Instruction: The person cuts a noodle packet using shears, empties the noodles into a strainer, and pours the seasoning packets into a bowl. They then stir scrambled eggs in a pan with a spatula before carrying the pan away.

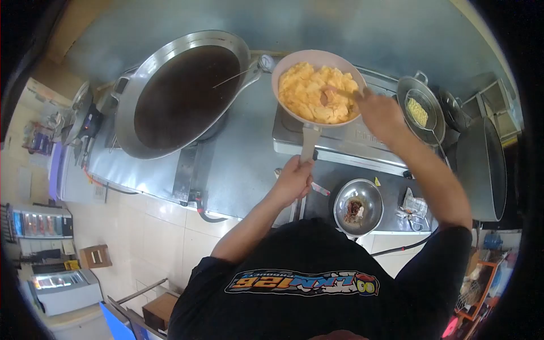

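My left hand (293, 180) is closed around the pale handle of a frying pan (310, 56), which sits over the portable stove (289, 134). Soft yellow scrambled eggs (303, 90) fill most of the pan. In my right hand (381, 113), fingers wrapped round it, is a wooden spatula (343, 92); its head rests in the eggs. Below the stove, a metal bowl (371, 198) holds dark and pale seasonings.
A large wok (127, 127) of dark liquid stands at left, with a dial thermometer (266, 62) at its rim. To the right, a strainer with noodles (417, 113) rests over a pot (404, 86). A crumpled packet (415, 202) and scissors (416, 221) lie near the counter's front edge.
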`<state>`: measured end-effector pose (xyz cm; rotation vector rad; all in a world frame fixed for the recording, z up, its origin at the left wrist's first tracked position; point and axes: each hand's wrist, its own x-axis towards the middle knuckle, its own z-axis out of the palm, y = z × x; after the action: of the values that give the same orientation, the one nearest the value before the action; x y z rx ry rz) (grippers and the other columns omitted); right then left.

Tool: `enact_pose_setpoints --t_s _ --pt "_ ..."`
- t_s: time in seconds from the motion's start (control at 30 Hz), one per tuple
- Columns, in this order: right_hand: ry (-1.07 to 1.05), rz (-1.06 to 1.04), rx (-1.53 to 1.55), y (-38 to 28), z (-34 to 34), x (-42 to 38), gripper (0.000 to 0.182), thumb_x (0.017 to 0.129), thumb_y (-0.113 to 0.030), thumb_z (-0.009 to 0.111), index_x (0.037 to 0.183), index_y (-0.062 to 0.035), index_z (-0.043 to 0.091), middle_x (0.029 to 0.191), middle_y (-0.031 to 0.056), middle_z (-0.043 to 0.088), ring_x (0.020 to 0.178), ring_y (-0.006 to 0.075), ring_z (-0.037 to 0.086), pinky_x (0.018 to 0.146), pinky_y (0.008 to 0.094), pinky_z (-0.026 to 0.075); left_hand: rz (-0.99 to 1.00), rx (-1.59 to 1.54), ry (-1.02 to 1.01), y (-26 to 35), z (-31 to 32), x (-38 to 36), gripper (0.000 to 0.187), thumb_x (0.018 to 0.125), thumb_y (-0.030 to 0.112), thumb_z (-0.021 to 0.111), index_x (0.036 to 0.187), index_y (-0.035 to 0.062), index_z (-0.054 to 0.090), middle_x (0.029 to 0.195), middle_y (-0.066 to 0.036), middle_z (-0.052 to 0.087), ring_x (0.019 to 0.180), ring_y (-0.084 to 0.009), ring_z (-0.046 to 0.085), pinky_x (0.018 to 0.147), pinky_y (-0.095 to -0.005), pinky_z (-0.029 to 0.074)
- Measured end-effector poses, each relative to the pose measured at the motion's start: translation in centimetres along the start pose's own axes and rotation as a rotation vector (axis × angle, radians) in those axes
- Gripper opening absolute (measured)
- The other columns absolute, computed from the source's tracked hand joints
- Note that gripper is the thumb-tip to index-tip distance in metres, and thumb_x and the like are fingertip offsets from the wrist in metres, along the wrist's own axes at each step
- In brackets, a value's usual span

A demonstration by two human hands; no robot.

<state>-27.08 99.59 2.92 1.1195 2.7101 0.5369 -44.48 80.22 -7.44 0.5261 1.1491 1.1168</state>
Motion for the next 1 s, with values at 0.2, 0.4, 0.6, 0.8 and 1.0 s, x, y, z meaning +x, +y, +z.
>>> enact_pose_setpoints --t_s 0.2,0.4,0.6,0.8,1.0 --pt "-0.033 0.124 -0.016 3.0 -12.1 -0.8 0.020 0.086 -0.007 0.056 0.099 -0.0021 0.071 0.099 0.0187 0.071 0.094 0.0355 0.070 0.078 0.0460 0.058 0.000 -0.066 -0.004 -0.1 -0.6 0.5 0.020 0.104 0.027 0.049 0.096 0.0089 0.046 0.065 -0.001 0.046 0.040 -0.0085 0.036 0.034 -0.0258 0.023" --pt "-0.249 0.209 0.006 4.9 -2.4 5.8 0.023 0.089 -0.012 0.055 0.099 0.0000 0.073 0.101 0.0227 0.071 0.097 0.0363 0.070 0.083 0.0456 0.057 -0.007 -0.048 -0.011 0.0 -0.5 0.6 0.021 0.104 0.027 0.050 0.101 0.0068 0.044 0.066 -0.003 0.047 0.040 -0.0101 0.038 0.034 -0.0263 0.026" --pt "-0.168 -0.029 0.190 5.4 4.4 4.2 0.027 0.093 -0.016 0.050 0.092 0.0032 0.069 0.097 0.0263 0.068 0.095 0.0408 0.066 0.088 0.0510 0.051 -0.051 -0.006 -0.006 0.7 -0.5 0.5 0.020 0.104 0.027 0.049 0.100 0.0079 0.045 0.067 -0.003 0.047 0.041 -0.0095 0.037 0.035 -0.0256 0.023" --pt "-0.069 0.149 0.335 -1.0 2.6 -0.3 0.025 0.092 -0.015 0.053 0.107 0.0017 0.063 0.096 0.0213 0.066 0.092 0.0394 0.067 0.078 0.0498 0.056 -0.013 -0.023 -0.022 0.4 -0.4 1.2 0.021 0.104 0.028 0.049 0.102 0.0083 0.046 0.068 -0.003 0.048 0.042 -0.0097 0.039 0.035 -0.0247 0.023" --pt "0.056 0.070 0.075 -4.7 -2.4 -8.0 0.025 0.087 -0.009 0.057 0.109 0.0025 0.061 0.097 0.0167 0.065 0.083 0.0296 0.071 0.065 0.0366 0.060 -0.030 -0.077 -0.019 0.1 -0.8 1.2 0.020 0.102 0.027 0.051 0.101 0.0078 0.046 0.070 -0.004 0.050 0.041 -0.0103 0.039 0.035 -0.0246 0.025"
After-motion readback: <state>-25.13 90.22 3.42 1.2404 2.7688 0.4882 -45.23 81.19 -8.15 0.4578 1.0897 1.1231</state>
